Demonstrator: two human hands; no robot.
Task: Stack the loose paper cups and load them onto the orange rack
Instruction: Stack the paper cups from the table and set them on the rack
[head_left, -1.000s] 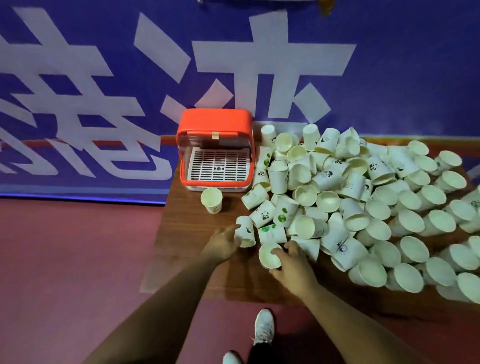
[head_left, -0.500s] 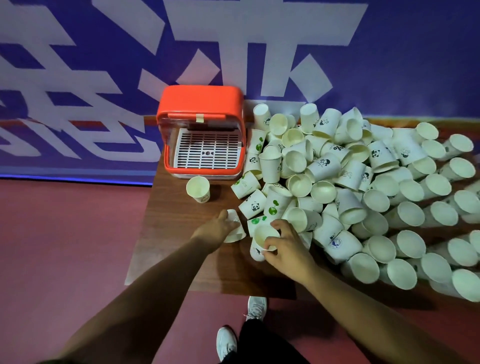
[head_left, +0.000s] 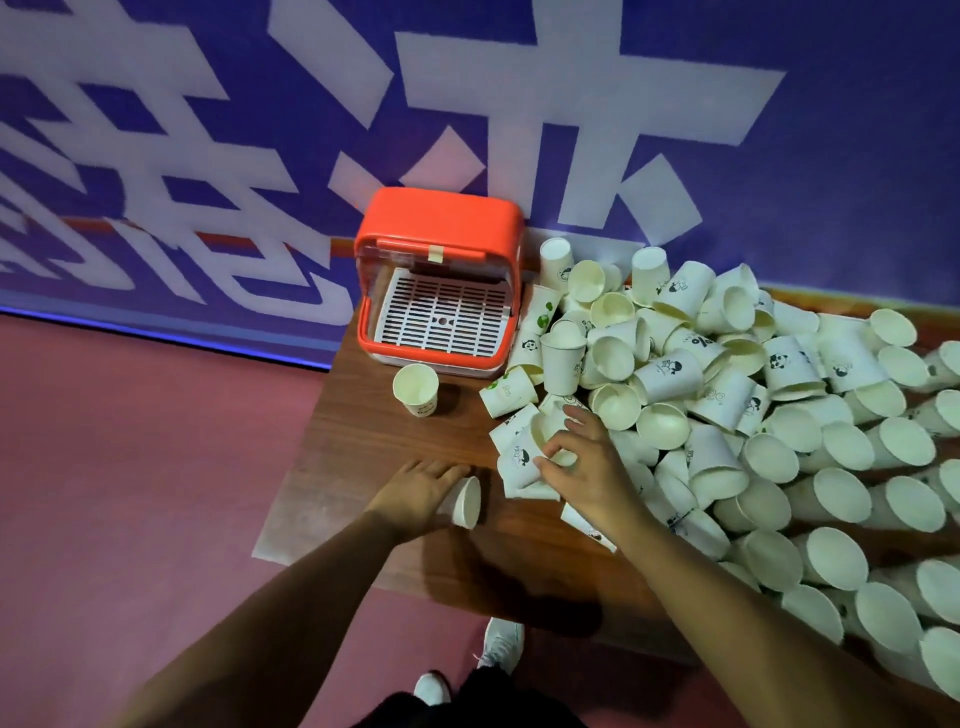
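Fingers of the left hand (head_left: 415, 491) curl round a tipped paper cup (head_left: 467, 501), those of the right hand (head_left: 587, 467) pinch a pile-edge cup (head_left: 543, 435), and tugging it could spill the cup pile (head_left: 670, 374) just beyond them, short of the orange rack (head_left: 436, 218) ahead.

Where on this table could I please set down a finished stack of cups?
The table is bare along its left edge, between the lone upright cup and the left hand. A shadowed patch lies between the right hand and the near edge. Right of the orange rack, the cup pile covers everything.
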